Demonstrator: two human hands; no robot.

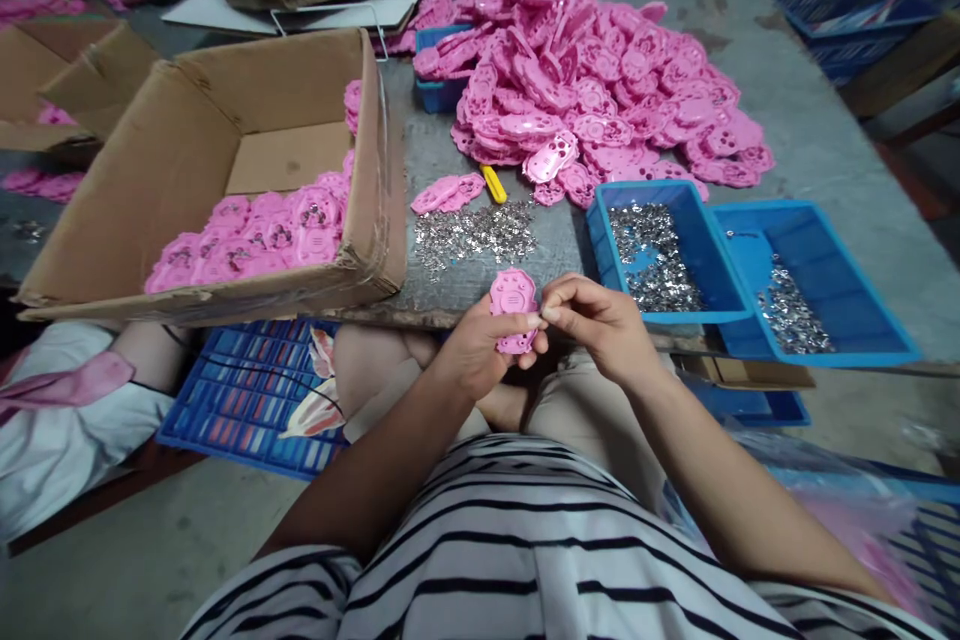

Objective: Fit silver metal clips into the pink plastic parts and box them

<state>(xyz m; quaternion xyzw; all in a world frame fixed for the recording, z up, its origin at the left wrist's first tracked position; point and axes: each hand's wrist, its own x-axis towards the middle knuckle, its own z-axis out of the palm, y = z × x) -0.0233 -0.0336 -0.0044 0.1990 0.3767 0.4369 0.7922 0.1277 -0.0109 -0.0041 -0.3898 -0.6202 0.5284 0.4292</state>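
Observation:
My left hand [480, 345] is closed round a pink plastic piece [513, 295], held upright just off the table's front edge. It has a rounded outline, with raised shapes and small holes on its face. At its right edge, my right hand [600, 320] pinches with thumb and finger; whatever lies between the fingertips is too small to name. Just beyond the hands, small silvery metal parts [476, 232] lie scattered on the table. Beside them are a yellow-handled tool [493, 184] and a few loose pink pieces [448, 193].
A large heap of pink pieces [585, 80] covers the table's far middle. On the left stands an open cardboard box [300, 70] with pink pieces inside. Two blue trays [731, 305] [874, 320] with metal parts sit at the right. Another person's sleeve [75, 410] shows at far left.

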